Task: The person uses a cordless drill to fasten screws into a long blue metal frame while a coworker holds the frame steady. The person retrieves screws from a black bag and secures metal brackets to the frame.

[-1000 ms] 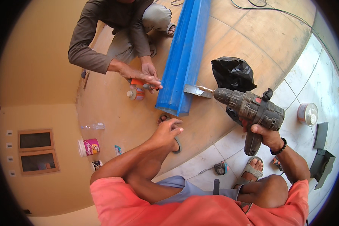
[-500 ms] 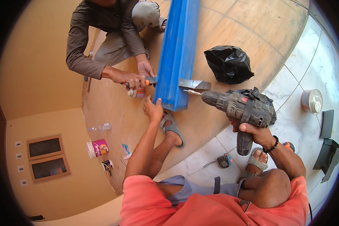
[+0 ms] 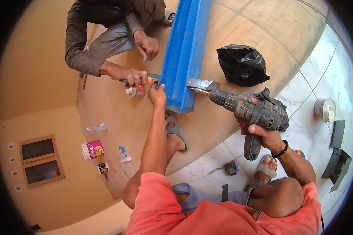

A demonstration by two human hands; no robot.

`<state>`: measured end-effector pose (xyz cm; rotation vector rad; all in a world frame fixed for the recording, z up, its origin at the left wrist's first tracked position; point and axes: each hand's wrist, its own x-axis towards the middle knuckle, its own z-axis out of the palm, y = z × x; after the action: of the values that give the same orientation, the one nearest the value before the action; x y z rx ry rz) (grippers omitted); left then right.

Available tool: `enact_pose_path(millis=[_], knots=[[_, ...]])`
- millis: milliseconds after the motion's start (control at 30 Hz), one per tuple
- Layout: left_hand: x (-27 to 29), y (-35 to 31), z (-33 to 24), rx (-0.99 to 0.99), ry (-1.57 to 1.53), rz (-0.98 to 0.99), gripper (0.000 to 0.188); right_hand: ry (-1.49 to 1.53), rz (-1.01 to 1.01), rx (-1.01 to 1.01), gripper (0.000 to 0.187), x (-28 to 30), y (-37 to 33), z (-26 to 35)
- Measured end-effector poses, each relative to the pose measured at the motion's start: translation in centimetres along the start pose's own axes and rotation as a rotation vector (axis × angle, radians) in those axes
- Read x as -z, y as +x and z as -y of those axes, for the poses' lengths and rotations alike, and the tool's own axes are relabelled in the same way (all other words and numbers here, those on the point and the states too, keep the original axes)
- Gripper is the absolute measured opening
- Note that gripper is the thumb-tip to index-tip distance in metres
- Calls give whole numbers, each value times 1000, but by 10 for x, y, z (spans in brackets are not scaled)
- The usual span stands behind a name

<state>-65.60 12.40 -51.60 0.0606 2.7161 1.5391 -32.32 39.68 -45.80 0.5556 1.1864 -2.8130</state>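
Note:
A long blue channel, like a roof gutter (image 3: 183, 66), runs away from me. At its left edge my left hand (image 3: 157, 96) has its fingers bent together under a metal end, beside a co-worker's hand; what they pinch is hidden. My right hand (image 3: 264, 137) is closed round the grip of a black cordless drill (image 3: 257, 109) with a strap tied over its body. The drill's bit (image 3: 200, 91) points left, close beside a grey metal bracket (image 3: 203, 84) that juts from the channel's right side. A co-worker's right hand (image 3: 133, 77) grips an orange-and-black handled tool (image 3: 148, 80).
A black plastic bag (image 3: 243, 65) stands right of the channel. White tubs (image 3: 324, 110) and dark angled pieces (image 3: 336, 168) lie far right. A tape measure (image 3: 231, 168) is on the tiles by my foot. Left are a bottle (image 3: 95, 127), a pink-and-white bucket (image 3: 92, 150) and a small can (image 3: 135, 91).
My left hand has moved up along the channel's left edge, from its near end to beside the co-worker's tool. The co-worker's other hand has lifted away from the channel. The drill has barely moved.

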Motion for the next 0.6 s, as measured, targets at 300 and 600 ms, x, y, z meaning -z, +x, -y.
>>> enact_pose_path(millis=[300,600], knots=[[-4,0,8,-2,296,-127,29,-59,-1,34,54,-10,22,-2],[-8,-9,-10,-5,342,-165,28,0,66,-23,41,-65,78,13]])
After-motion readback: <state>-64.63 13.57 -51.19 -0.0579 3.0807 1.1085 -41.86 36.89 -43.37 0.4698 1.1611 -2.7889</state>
